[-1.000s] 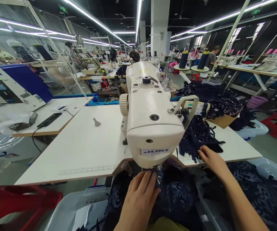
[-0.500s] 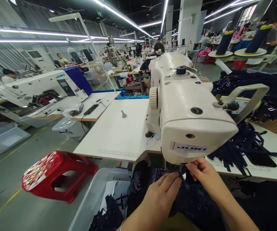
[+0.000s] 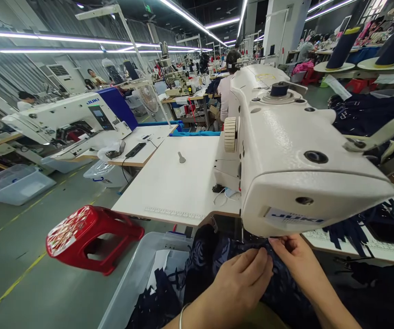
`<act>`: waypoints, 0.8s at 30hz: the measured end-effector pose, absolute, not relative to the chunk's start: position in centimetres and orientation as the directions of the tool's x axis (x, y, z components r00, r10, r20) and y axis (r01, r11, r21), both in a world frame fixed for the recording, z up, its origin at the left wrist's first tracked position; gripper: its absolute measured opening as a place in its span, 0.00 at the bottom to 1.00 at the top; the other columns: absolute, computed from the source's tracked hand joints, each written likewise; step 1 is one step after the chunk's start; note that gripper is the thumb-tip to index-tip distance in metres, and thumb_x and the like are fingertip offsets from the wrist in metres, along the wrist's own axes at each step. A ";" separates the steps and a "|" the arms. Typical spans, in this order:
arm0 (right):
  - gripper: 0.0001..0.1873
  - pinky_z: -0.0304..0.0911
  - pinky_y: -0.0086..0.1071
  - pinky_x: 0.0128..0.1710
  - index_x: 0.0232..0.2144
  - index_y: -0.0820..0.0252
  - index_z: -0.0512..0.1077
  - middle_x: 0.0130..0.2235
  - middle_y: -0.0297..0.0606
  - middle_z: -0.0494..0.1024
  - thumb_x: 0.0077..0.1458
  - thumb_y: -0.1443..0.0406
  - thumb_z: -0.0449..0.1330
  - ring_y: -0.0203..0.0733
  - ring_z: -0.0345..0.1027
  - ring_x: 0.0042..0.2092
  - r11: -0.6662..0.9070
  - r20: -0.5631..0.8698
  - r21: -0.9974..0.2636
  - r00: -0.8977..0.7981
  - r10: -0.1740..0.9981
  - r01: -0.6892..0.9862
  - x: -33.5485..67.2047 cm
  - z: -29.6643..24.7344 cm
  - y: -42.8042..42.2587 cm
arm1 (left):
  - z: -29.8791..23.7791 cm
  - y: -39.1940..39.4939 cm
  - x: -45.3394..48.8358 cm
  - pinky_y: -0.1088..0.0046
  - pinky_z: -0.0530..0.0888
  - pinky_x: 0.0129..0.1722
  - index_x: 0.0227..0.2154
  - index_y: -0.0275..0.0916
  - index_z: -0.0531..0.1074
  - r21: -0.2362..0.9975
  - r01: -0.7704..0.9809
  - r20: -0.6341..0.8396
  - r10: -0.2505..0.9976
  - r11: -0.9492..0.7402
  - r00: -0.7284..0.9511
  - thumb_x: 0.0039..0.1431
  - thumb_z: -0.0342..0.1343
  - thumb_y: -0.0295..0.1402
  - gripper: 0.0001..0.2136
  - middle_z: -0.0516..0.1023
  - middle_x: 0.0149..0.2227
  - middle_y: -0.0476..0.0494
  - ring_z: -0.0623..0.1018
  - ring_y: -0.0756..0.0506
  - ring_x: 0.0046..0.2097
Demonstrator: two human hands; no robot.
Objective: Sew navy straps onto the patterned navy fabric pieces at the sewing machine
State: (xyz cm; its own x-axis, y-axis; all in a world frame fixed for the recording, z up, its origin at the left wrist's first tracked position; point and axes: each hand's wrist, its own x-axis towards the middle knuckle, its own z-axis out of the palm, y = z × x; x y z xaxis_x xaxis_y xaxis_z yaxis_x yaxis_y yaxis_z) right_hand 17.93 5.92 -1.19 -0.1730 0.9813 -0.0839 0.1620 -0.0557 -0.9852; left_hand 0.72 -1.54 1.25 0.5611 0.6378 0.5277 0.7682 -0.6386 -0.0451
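Note:
A white JUKI sewing machine [image 3: 286,155] fills the middle of the view on a white table [image 3: 179,183]. Under its head lies dark navy lace fabric [image 3: 224,256]. My left hand [image 3: 241,283] rests on the fabric with its fingers curled, pinching it just below the machine head. My right hand [image 3: 295,258] sits beside it on the right, fingers pinched on the same fabric near the needle area, which the machine head hides.
A red plastic stool [image 3: 87,235] stands on the floor at the left. A clear bin [image 3: 138,278] with navy pieces sits below the table edge. Navy straps [image 3: 358,226] and a phone [image 3: 391,233] lie on the table right. Another JUKI machine [image 3: 70,119] and workers are behind.
My right hand came off the strap pile on the table and joined my left hand on the fabric under the machine head. My view swung left and closer.

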 end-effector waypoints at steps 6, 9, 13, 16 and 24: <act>0.17 0.64 0.30 0.32 0.35 0.56 0.68 0.28 0.31 0.68 0.52 0.51 0.61 0.40 0.63 0.31 -0.143 -0.178 -0.974 -0.198 0.964 0.177 18.3 -1.4 6.1 | 0.6 -1.5 1.3 0.68 0.71 0.54 0.50 0.40 0.73 -0.029 0.856 0.608 0.670 -0.517 0.425 0.65 0.54 0.33 0.12 0.76 0.52 0.48 0.73 0.46 0.52; 0.17 0.65 0.31 0.33 0.36 0.57 0.69 0.28 0.32 0.70 0.51 0.51 0.62 0.41 0.65 0.32 -0.162 -0.197 -0.971 -0.203 0.959 0.177 18.4 -1.3 6.4 | 0.7 -1.5 1.2 0.66 0.69 0.58 0.51 0.37 0.72 0.012 0.842 0.578 0.690 -0.540 0.435 0.65 0.55 0.31 0.13 0.75 0.52 0.47 0.72 0.45 0.54; 0.16 0.66 0.32 0.34 0.36 0.56 0.70 0.30 0.34 0.73 0.51 0.52 0.63 0.43 0.68 0.34 -0.182 -0.212 -0.970 -0.192 0.958 0.161 18.5 -1.4 6.3 | 0.9 -1.4 1.0 0.67 0.69 0.58 0.53 0.37 0.70 0.000 0.828 0.535 0.699 -0.560 0.473 0.66 0.53 0.32 0.14 0.74 0.53 0.45 0.72 0.46 0.54; 0.16 0.67 0.33 0.35 0.37 0.56 0.71 0.30 0.34 0.73 0.52 0.52 0.62 0.45 0.69 0.36 -0.176 -0.206 -0.971 -0.190 0.960 0.162 18.6 -1.6 6.2 | 1.0 -1.4 0.9 0.66 0.68 0.58 0.54 0.36 0.69 -0.029 0.816 0.510 0.694 -0.577 0.508 0.67 0.51 0.31 0.15 0.72 0.55 0.43 0.72 0.45 0.54; 0.20 0.62 0.44 0.54 0.45 0.56 0.73 0.43 0.42 0.79 0.55 0.52 0.59 0.53 0.69 0.51 -0.111 -0.169 -0.966 -0.246 0.954 0.232 18.8 -0.6 6.7 | 2.4 -1.5 1.4 0.67 0.71 0.52 0.52 0.36 0.70 -0.157 0.818 0.405 0.720 -0.553 0.564 0.68 0.48 0.33 0.14 0.69 0.57 0.41 0.72 0.44 0.51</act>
